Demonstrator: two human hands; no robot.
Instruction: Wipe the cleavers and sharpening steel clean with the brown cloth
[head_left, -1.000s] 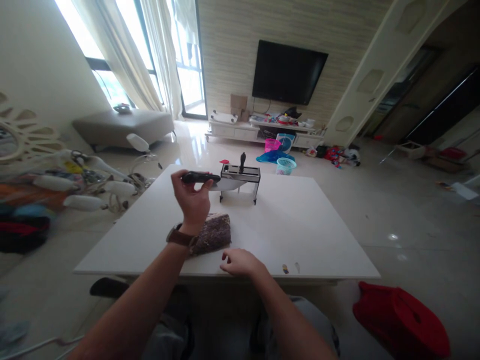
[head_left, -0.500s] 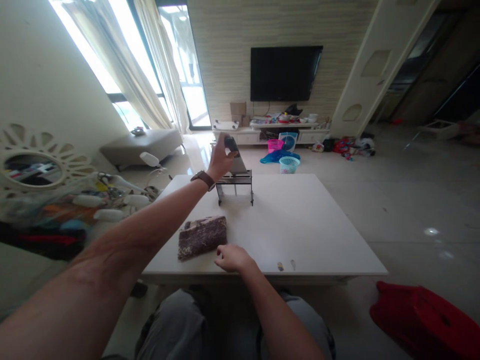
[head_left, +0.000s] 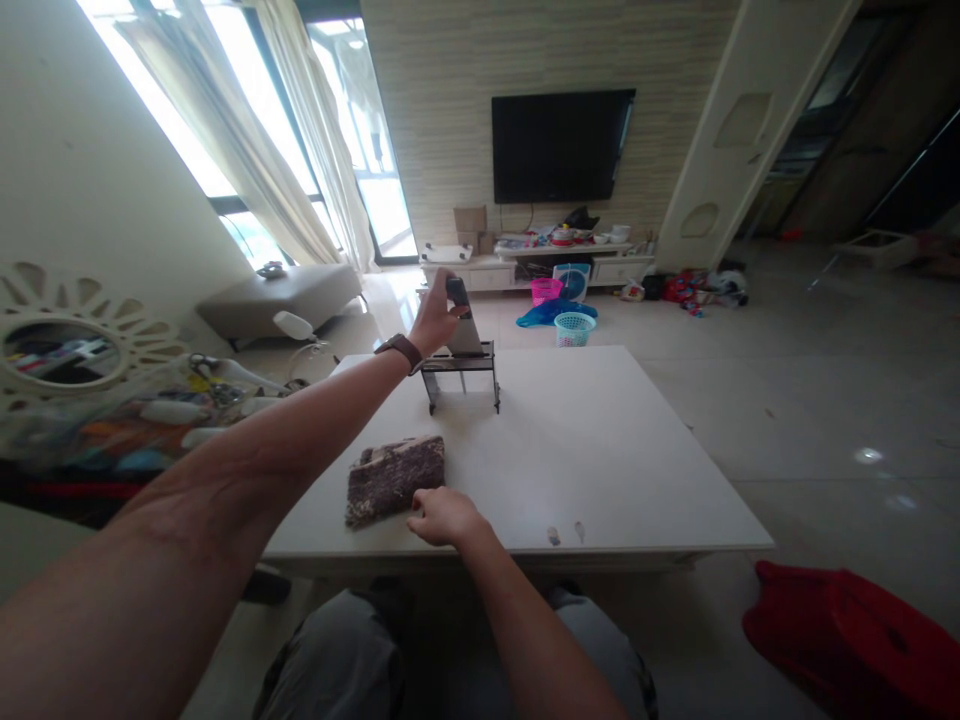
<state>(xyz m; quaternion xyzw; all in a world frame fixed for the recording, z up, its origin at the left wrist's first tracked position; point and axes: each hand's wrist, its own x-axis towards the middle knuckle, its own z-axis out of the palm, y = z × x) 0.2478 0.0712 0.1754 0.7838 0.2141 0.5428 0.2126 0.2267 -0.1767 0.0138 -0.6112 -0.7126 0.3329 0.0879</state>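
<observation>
My left hand [head_left: 436,312], with a dark watch on its wrist, is closed round the black handle of a broad-bladed kitchen knife [head_left: 465,336]. The blade points down into a dark-framed knife rack [head_left: 459,364] with clear sides, which stands towards the far left of the white table [head_left: 577,430]. How deep the blade sits is hard to see. Close to the front edge, my right hand [head_left: 448,517] rests with curled fingers and nothing visible in them. Its fingers are beside the near right corner of a folded brown and beige towel [head_left: 395,480], perhaps touching it.
Two small flat items [head_left: 553,536] lie near the table's front edge. A red plastic stool [head_left: 847,635] stands on the floor at right. Past the table are a light-blue basket [head_left: 575,328], a pink basket [head_left: 545,290] and a TV cabinet [head_left: 480,277]. Cluttered things fill the left side.
The view has shifted slightly, so the table's things appear a little further left. The knife looks slightly more upright at the rack, still in my left hand. My right hand stays by the towel.
</observation>
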